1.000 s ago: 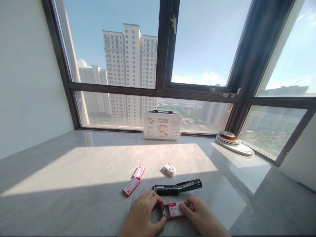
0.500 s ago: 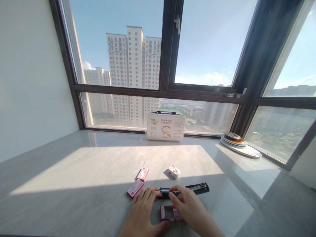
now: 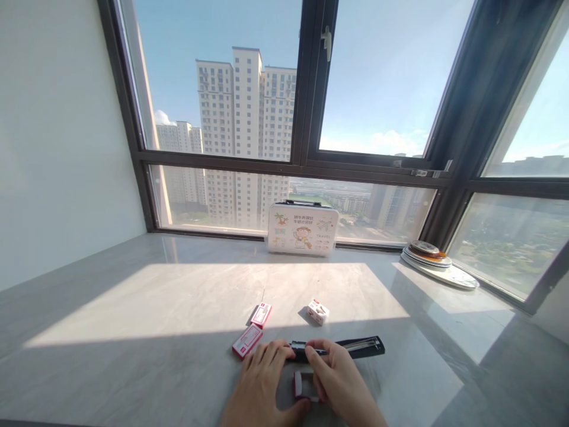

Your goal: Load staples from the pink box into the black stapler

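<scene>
A black stapler [image 3: 361, 347] lies opened out flat on the stone ledge, its long arm reaching right with a metal strip along it. My left hand [image 3: 260, 379] grips the stapler's left end, fingertips on its edge and thumb stretched low toward a small open box. Over the stapler's middle, the thumb and forefinger of my right hand [image 3: 340, 376] are pinched together; whatever they hold is hidden. Between my hands sits the small open red-and-white box [image 3: 306, 385], its inside showing and its right part covered by my right hand.
Two red-and-white staple boxes [image 3: 248, 341] lie left of the stapler, end to end. Another small white box [image 3: 318, 312] stands beyond it. A white cartoon-printed case [image 3: 303, 230] leans by the window. Stacked plates [image 3: 440, 273] sit in the right corner.
The whole view has shifted slightly. My right hand has drawn in a little lower over the open box, covering more of it. My left hand keeps its place on the stapler.
</scene>
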Demonstrator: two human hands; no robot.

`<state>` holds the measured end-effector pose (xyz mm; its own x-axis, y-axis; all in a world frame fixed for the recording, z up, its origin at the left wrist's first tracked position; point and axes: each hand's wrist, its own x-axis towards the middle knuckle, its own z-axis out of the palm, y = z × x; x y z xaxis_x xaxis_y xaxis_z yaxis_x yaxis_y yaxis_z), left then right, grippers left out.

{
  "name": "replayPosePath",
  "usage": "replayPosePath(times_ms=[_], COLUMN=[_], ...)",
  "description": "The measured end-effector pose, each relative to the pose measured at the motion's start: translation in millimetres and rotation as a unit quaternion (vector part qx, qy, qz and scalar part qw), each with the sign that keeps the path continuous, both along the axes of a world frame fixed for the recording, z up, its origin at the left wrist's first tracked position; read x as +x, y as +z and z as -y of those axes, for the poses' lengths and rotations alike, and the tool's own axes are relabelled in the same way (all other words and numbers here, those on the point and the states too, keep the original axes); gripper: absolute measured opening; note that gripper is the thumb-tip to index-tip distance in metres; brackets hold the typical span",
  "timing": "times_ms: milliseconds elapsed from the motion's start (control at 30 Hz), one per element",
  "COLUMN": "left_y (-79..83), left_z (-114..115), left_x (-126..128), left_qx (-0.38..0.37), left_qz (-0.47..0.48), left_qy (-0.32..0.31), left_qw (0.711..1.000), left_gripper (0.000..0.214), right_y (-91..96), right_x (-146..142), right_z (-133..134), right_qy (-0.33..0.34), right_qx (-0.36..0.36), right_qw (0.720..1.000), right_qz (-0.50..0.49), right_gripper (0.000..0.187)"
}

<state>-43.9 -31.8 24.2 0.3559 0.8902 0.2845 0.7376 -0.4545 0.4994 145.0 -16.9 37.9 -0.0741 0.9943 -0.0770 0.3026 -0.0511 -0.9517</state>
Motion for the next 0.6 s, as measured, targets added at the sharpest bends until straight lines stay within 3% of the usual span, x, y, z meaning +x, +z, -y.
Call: replayPosePath(times_ms=[67, 167, 300, 433, 500, 600], left_y=[0.8, 2.5, 5.8, 5.8, 3.8, 0.8], left_z=[0.8, 2.5, 3.4, 2.8, 3.1, 4.0], left_x=[0.8, 1.2, -0.9, -2.4, -2.1, -1.4], left_qx=[-0.006, -0.012, -0.014, -0.011, -0.006, 0.003], left_qz=[0.0, -0.002, -0.003, 0.0, 0.002, 0.008], left_qy=[0.003, 0.003, -0.012, -0.021, -0.018, -0.009], left_qw=[1.0, 1.0, 1.0, 1.0, 1.0, 1.0], left_gripper=[0.06, 0.062, 0.056, 0.052, 0.052, 0.053], right_y=[-2.9, 0.1, 12.1, 15.3, 11.4, 2.7], right_x=[-2.6, -7.1, -7.8, 4.3, 9.2, 7.9], right_z=[-2.6, -7.1, -12.2, -10.3, -6.6, -2.1], right_qy=[0.004, 0.011, 0.01, -0.057, -0.037, 0.02], right_qx=[-0.021, 0.019, 0.102, 0.162, 0.141, 0.067], right_qw=[0.999, 0.999, 0.991, 0.962, 0.969, 0.993], right_qz=[-0.035, -0.023, 0.086, 0.213, 0.199, 0.096], right_gripper=[0.056, 0.047, 0.03, 0.032, 0.037, 0.039])
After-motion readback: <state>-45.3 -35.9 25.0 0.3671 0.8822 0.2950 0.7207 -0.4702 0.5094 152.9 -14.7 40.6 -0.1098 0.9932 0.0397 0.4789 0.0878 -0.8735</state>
